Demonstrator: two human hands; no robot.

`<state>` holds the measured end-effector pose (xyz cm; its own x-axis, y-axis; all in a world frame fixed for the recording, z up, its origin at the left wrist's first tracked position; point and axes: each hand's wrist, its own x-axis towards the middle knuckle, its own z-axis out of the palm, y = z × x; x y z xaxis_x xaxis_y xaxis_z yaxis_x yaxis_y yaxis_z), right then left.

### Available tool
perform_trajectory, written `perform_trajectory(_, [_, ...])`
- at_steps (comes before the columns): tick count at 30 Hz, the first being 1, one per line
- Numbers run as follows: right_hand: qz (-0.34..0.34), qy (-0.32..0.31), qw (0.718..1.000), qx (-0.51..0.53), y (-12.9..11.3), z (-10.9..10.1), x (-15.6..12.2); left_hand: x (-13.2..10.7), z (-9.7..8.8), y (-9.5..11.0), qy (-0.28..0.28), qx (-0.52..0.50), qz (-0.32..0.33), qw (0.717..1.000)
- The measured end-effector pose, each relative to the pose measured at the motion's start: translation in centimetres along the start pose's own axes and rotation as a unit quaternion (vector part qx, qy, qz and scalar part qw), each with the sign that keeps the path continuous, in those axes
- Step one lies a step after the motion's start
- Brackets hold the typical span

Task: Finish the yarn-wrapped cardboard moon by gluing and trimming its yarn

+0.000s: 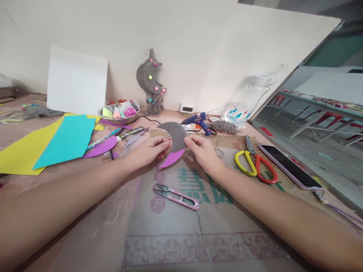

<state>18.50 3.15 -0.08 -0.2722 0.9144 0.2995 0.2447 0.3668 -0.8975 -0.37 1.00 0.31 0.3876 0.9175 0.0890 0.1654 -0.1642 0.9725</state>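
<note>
Above the desk, we are pinching the grey-and-purple crescent, left hand and right hand closed on opposite edges; we are judging it light, bendable, best held there.

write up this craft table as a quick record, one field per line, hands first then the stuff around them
right hand: pinching the outer edge of a purple crescent
left hand: fingertips at its inner curve, grip partly hidden
covering: gray yarn, lower tip bare
nearer wearer: pink thread snips
right: scissors with yellow and red handles, smartphone
left: turquoise sheet over yellow sheet
behind: blue glue gun, gray crescent ornament
</note>
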Motion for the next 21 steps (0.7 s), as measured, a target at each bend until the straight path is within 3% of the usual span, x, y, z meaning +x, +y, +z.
perform_trajectory(3, [-0.005, -0.003, 1.0, 0.0, 0.2, 0.0, 0.0, 0.3, 0.1, -0.5, 0.051, -0.089, 0.005, 0.995])
perform_trajectory(6, [-0.008, -0.005, 1.0, 0.002, 0.1, 0.0, 0.0, 0.4, 0.1, -0.6, 0.071, -0.112, 0.006, 0.991])
perform_trajectory(12, [-0.014, -0.005, 1.0, -0.013, -0.3, 0.1, -0.1, -0.3, 0.0, 0.4, 0.001, 0.029, -0.003, 1.0])
perform_trajectory(21, [-0.015, -0.01, 0.998, -0.053, -0.2, 0.1, -0.1, -0.3, -0.1, 0.4, -0.019, 0.107, 0.016, 0.994])
